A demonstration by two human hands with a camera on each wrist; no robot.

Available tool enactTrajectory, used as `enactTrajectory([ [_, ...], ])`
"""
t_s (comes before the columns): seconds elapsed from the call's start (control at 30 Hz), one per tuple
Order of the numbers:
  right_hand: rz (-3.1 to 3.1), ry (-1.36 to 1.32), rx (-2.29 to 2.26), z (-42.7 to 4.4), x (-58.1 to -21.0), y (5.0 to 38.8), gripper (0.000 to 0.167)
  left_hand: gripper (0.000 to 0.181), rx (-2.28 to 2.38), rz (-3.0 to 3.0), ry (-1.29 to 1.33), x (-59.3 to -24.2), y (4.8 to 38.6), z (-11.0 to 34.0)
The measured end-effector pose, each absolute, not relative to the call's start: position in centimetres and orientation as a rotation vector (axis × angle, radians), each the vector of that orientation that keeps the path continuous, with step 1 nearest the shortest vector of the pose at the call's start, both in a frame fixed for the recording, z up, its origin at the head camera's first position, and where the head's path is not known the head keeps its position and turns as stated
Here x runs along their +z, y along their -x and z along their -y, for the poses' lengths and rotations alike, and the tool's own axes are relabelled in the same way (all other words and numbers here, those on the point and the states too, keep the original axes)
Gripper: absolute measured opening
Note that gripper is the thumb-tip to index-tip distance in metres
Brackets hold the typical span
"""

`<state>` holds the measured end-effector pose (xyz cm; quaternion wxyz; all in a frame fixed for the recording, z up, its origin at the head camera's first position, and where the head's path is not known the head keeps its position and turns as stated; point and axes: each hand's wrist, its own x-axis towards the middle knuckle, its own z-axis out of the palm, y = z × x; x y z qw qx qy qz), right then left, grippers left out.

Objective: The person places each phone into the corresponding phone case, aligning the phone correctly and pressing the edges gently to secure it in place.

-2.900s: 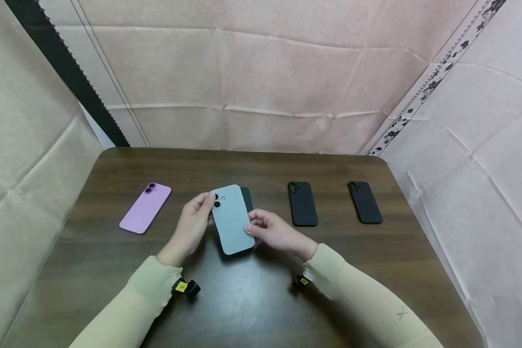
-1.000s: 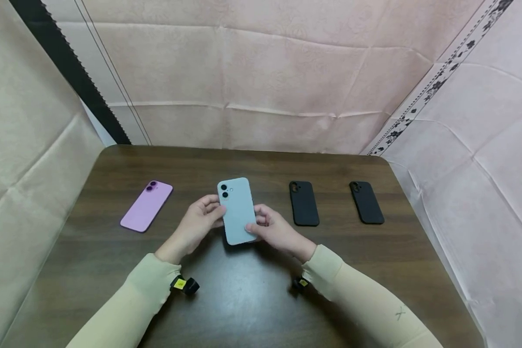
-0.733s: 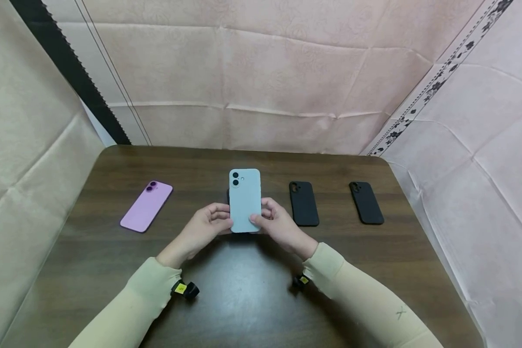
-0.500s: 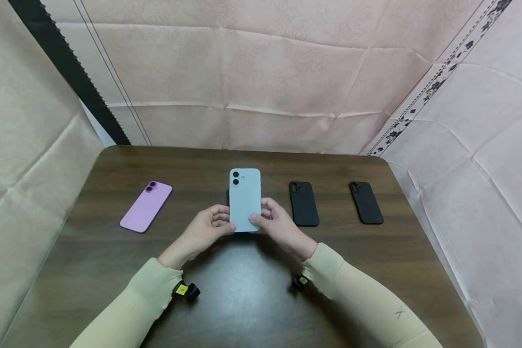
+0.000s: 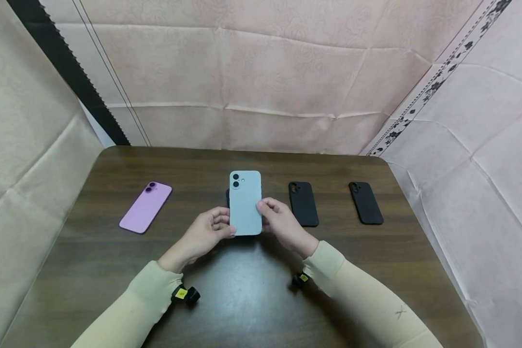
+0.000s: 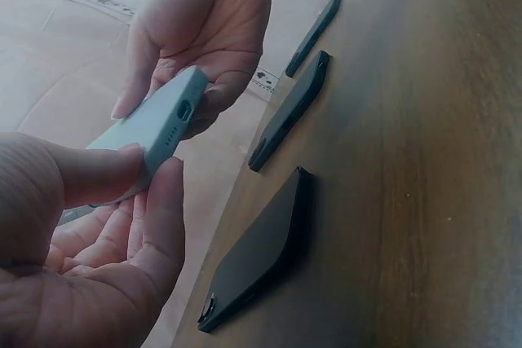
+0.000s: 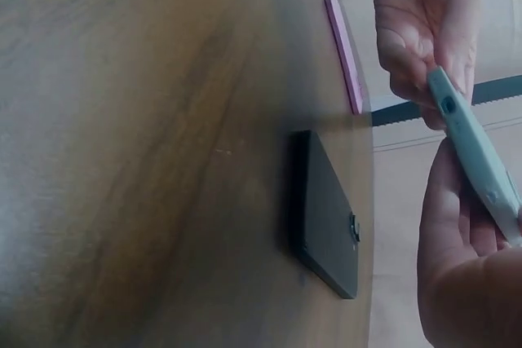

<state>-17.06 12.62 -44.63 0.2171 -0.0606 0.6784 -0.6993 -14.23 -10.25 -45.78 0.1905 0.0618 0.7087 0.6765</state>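
Note:
A light blue phone or phone case (image 5: 245, 205) is held above the table between both hands, its camera side up, upright in the head view. My left hand (image 5: 206, 234) grips its lower left edge, thumb near the corner. My right hand (image 5: 284, 224) pinches its right edge. In the left wrist view the blue item's port end (image 6: 183, 109) shows, and also in the right wrist view (image 7: 469, 140). Beneath it lies a black phone-shaped item (image 6: 261, 250), mostly hidden in the head view.
On the brown wooden table (image 5: 261, 309), a purple phone (image 5: 145, 208) lies at the left. Two black phone-shaped items, a nearer one (image 5: 303, 204) and a farther one (image 5: 366, 203), lie at the right. Pale cloth (image 5: 261, 87) hangs behind the table.
From the earliest frame, the blue item has turned upright and shifted right and away. Most recently it has dropped slightly in view, and the right thumb has moved up its edge.

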Motion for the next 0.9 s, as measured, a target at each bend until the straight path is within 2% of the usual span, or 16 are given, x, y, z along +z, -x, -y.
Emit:
enactTrajectory([
  [0.4,-1.918,0.101,-2.009,-13.3,-43.1,18.4,0.048,0.037,1.715,-2.035,-0.249,-46.3,12.6,10.7],
  [0.9,-1.996,0.058,-1.935,-12.7,-43.7,18.5,0.044,0.027,1.614,-2.063,-0.255,-47.3,12.8,11.1],
])
